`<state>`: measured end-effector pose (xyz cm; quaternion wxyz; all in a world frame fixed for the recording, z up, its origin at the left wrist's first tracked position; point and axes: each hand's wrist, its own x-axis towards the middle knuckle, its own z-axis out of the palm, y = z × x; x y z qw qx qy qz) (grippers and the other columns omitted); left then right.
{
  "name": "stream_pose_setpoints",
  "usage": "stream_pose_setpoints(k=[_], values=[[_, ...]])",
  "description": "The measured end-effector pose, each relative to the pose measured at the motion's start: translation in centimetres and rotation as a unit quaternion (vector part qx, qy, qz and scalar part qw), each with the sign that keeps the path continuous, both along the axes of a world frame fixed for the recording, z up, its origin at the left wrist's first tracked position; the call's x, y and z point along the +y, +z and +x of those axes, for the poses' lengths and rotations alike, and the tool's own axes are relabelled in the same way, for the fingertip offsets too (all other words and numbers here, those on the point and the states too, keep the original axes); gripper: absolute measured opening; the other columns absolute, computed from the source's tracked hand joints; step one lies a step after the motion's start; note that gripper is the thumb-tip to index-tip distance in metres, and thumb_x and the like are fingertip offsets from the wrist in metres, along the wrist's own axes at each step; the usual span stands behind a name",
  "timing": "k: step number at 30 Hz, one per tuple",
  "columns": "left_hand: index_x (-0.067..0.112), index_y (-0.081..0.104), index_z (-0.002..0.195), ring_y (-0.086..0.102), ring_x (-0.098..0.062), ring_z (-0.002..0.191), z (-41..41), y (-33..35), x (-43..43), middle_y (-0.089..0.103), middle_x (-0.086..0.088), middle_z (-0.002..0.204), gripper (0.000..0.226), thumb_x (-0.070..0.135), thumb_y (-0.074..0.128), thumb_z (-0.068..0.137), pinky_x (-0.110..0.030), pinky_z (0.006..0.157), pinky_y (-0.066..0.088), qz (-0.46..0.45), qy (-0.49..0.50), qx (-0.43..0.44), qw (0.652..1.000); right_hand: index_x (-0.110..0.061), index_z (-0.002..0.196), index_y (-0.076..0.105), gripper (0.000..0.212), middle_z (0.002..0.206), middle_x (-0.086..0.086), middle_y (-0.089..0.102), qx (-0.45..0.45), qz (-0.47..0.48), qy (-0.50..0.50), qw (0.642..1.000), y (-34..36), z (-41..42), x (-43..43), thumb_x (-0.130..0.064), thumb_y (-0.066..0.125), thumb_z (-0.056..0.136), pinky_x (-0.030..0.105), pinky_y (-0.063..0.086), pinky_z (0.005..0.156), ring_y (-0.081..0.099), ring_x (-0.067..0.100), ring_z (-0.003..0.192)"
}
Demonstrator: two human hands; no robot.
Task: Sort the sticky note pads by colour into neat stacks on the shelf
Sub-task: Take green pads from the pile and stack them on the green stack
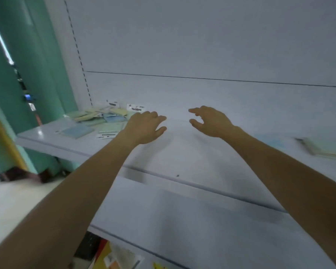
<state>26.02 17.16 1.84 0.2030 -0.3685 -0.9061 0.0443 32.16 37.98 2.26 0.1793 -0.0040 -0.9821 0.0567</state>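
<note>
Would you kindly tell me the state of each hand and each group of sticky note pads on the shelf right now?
left hand, open, fingers relaxed, holding nothing, over the shelf.
right hand, open, fingers loosely curled, holding nothing.
pile of pads, at the shelf's left end, scattered, colours mixed, unsorted.
pads on the right, stacked, too blurred to tell more.
</note>
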Motion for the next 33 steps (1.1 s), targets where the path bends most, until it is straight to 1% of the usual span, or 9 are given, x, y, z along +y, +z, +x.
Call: stream_pose_setpoints(k=[6,9,11,14,17,22,27,31,33], values=[[0.024,0.036,0.140,0.043,-0.027,0.129,-7.0,-1.3,-10.7,0.046,-0.006,0.141,0.047,0.041,0.034,0.096,-0.042,0.101,0.040,0.032,0.092,-0.033,0.995,-0.026,0.143,0.030,0.050,0.143,0.005,0.041,-0.025,0.025,0.045,0.998,-0.9,-8.7,-7.8,-0.041,0.037,0.095,0.038,0.033,0.106,0.040,0.024,0.131],[0.022,0.037,0.140,0.046,-0.028,0.126,-10.7,-1.5,-14.0,0.047,-0.009,0.139,0.047,0.040,0.034,0.096,-0.042,0.098,0.041,0.037,0.129,-0.036,0.990,-0.027,0.142,0.031,0.048,0.142,0.005,0.042,-0.019,0.043,0.061,0.997,-1.1,-13.5,-10.4,-0.039,0.037,0.096,0.036,0.034,0.103,0.041,0.025,0.129],[0.020,0.037,0.139,0.048,-0.029,0.122,-13.2,-1.6,-15.4,0.049,-0.011,0.136,0.046,0.039,0.034,0.097,-0.041,0.096,0.041,0.048,0.137,-0.038,0.989,-0.027,0.141,0.032,0.047,0.138,0.005,0.045,-0.010,0.041,0.074,0.996,-1.3,-16.6,-12.1,-0.039,0.038,0.096,0.035,0.036,0.100,0.043,0.025,0.126],[0.020,0.037,0.139,0.048,-0.029,0.121,-16.3,-1.5,-16.6,0.050,-0.011,0.133,0.046,0.037,0.035,0.096,-0.038,0.093,0.041,0.056,0.139,-0.050,0.987,-0.026,0.141,0.032,0.048,0.138,0.005,0.045,-0.024,0.032,0.092,0.995,-1.7,-20.5,-14.3,-0.038,0.040,0.095,0.034,0.035,0.100,0.044,0.025,0.125],[0.020,0.038,0.138,0.049,-0.028,0.120,-19.0,-1.7,-16.5,0.052,-0.010,0.130,0.045,0.036,0.037,0.096,-0.037,0.091,0.041,0.080,0.118,-0.044,0.989,-0.026,0.141,0.032,0.048,0.136,0.005,0.046,-0.029,0.021,0.087,0.996,-2.2,-23.1,-15.3,-0.037,0.041,0.095,0.034,0.035,0.100,0.044,0.025,0.125],[0.021,0.037,0.138,0.046,-0.027,0.124,-23.1,-2.6,-14.4,0.050,-0.009,0.134,0.045,0.036,0.036,0.096,-0.038,0.094,0.040,0.067,0.065,-0.076,0.993,-0.027,0.141,0.033,0.050,0.137,0.006,0.045,-0.058,0.014,0.031,0.998,-3.3,-24.3,-15.0,-0.039,0.042,0.094,0.035,0.036,0.099,0.044,0.025,0.125],[0.025,0.032,0.141,0.042,-0.030,0.128,-26.1,-3.5,-11.3,0.047,-0.012,0.137,0.048,0.042,0.034,0.096,-0.042,0.100,0.037,0.023,0.023,-0.114,0.993,-0.032,0.140,0.031,0.059,0.137,0.007,0.044,-0.089,-0.062,-0.065,0.992,-5.0,-23.3,-14.7,-0.053,0.047,0.088,0.037,0.035,0.103,0.041,0.025,0.129],[0.026,0.029,0.142,0.036,-0.030,0.131,-28.2,-3.7,-9.2,0.047,-0.014,0.138,0.054,0.052,0.027,0.094,-0.043,0.102,0.032,-0.003,0.018,-0.094,0.995,-0.030,0.143,0.024,0.077,0.139,0.010,0.043,-0.135,-0.077,-0.163,0.974,-5.6,-22.3,-14.8,-0.066,0.048,0.079,0.040,0.033,0.104,0.040,0.029,0.129],[0.024,0.032,0.140,0.036,-0.030,0.131,-29.0,-3.6,-8.4,0.049,-0.016,0.136,0.058,0.056,0.027,0.092,-0.043,0.103,0.031,0.010,0.023,-0.078,0.997,-0.029,0.143,0.024,0.079,0.137,0.010,0.046,-0.134,-0.070,-0.207,0.967,-5.7,-21.7,-14.9,-0.068,0.047,0.078,0.039,0.034,0.102,0.042,0.029,0.128]])
